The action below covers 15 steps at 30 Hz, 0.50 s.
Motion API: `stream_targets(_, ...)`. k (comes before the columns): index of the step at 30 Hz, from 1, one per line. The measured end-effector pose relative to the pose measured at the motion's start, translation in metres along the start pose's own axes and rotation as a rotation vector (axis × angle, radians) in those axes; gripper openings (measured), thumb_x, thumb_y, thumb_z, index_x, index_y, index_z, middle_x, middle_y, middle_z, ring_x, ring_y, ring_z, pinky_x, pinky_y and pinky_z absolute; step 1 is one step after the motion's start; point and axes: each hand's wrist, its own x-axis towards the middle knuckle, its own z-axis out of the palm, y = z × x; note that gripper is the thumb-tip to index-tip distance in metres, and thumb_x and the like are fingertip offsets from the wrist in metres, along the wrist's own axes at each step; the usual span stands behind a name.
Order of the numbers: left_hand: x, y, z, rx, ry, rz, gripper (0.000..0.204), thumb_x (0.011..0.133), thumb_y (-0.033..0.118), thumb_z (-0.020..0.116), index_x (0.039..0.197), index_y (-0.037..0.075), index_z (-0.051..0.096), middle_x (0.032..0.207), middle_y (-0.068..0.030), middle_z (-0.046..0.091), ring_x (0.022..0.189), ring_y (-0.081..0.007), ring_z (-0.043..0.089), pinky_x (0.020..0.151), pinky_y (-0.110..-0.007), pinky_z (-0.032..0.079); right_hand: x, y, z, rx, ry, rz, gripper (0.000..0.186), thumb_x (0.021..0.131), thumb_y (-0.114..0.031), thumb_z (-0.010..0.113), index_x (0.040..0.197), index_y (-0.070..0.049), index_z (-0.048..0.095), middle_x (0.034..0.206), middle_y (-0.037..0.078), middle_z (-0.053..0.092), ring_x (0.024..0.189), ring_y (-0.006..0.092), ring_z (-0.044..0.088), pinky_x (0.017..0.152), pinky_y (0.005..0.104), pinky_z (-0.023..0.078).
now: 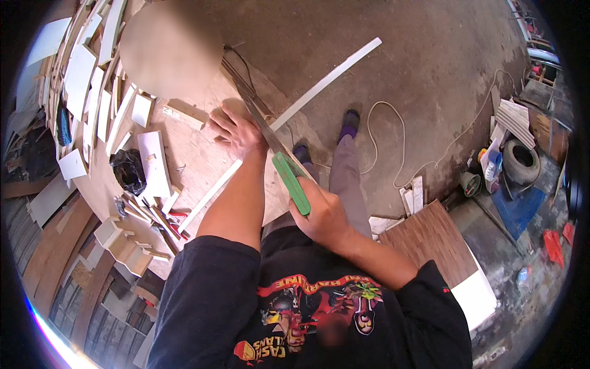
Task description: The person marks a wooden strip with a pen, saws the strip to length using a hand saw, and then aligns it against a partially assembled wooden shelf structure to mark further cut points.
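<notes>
My right hand [326, 212] is closed around the green handle of a handsaw [289, 180]. The saw's blade runs up and to the left, across a long white strip of board [332, 79]. Palm down, my left hand [236, 130] lies over the strip just left of the blade, with its fingers spread on the wooden worktable [200, 150]. Part of the strip is hidden beneath this hand and forearm; its far end juts out past the table's edge. Whether the teeth have cut into the strip, I cannot tell.
Several white board offcuts [80, 77] crowd the table's left. Nearby are a black plastic bag [128, 171] and red-handled pliers [176, 222]. A pale cable [402, 144] winds over the floor. At right are a tire [521, 161] and a brown wood-grain panel [430, 240].
</notes>
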Motion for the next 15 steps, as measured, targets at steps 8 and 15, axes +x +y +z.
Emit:
stream_targets(8,0.007,-0.015,0.027,0.131,0.084,0.014,0.079,0.102,0.04,0.049,0.164,0.017,0.006,0.169,-0.0226,0.002,0.156,-0.0436,0.002,0.121,-0.064,0.015,0.0,-0.002,0.002,-0.045,-0.062,-0.022,0.038,0.08,-0.008,0.075,0.112,0.004,0.058,0.091,0.02,0.066,0.079,0.0356,0.07,0.068,0.0422,0.058)
stream_targets(15,0.0,0.0,0.0,0.03,0.026,0.029,0.08,0.101,0.04,0.048,0.164,0.015,0.005,0.168,-0.0243,0.002,0.155,-0.0442,0.003,0.12,-0.066,0.015,-0.001,0.005,0.0,-0.067,-0.057,-0.012,0.035,0.082,-0.009,0.073,0.112,0.004,0.059,0.091,0.019,0.066,0.079,0.0352,0.07,0.07,0.0412,0.058)
